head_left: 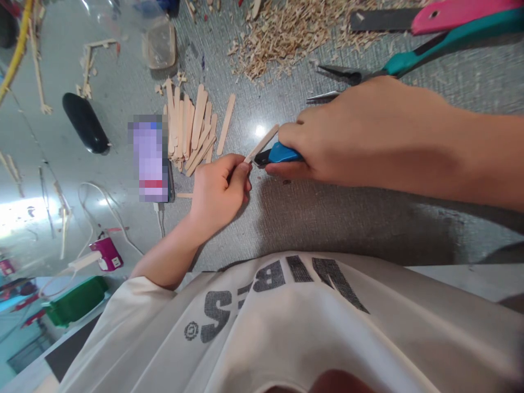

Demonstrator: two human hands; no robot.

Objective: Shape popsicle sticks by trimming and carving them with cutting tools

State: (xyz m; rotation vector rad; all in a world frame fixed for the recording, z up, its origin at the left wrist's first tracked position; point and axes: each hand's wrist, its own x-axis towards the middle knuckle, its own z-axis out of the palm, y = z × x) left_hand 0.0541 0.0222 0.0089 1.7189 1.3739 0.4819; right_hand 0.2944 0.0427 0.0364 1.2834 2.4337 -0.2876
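Pinched between the thumb and fingers of my left hand (pixel 223 185) is the near end of a wooden craft stick (pixel 264 143), which slants up to the right. My right hand (pixel 327 136) is closed around a blue-handled cutter (pixel 284 153). The cutter's dark head lies against the stick, just right of my left fingertips; its exact blade shape is too small to make out. Beyond my left hand lies a pile of craft sticks (pixel 190 123), with one loose craft stick (pixel 226 124) beside it.
A phone (pixel 151 158) with a blurred screen lies left of the pile, near a black case (pixel 85 123). Wood chips (pixel 286 38) are heaped at the back. Teal-handled pliers (pixel 403 64) and a pink-handled blade (pixel 446 16) lie at the right. A purple charger (pixel 108 254) trails a white cable.
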